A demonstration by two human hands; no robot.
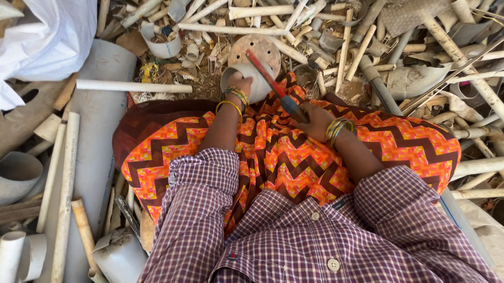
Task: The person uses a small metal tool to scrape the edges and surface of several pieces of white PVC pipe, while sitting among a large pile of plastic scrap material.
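Your left hand (241, 83) steadies a short, dirty white pipe fitting (249, 79), open end up, while your right hand (314, 120) grips a red-bladed tool (272, 84) angled over it.

Outdoor daylight, bare dirt ground (201, 84) littered with debris, heaped off-white plastic pipe offcuts (257, 11) on all sides, wide grey pipe (96, 137) lying at left, white plastic sack (43, 37) upper left, pipe elbow (7, 175) beside it.
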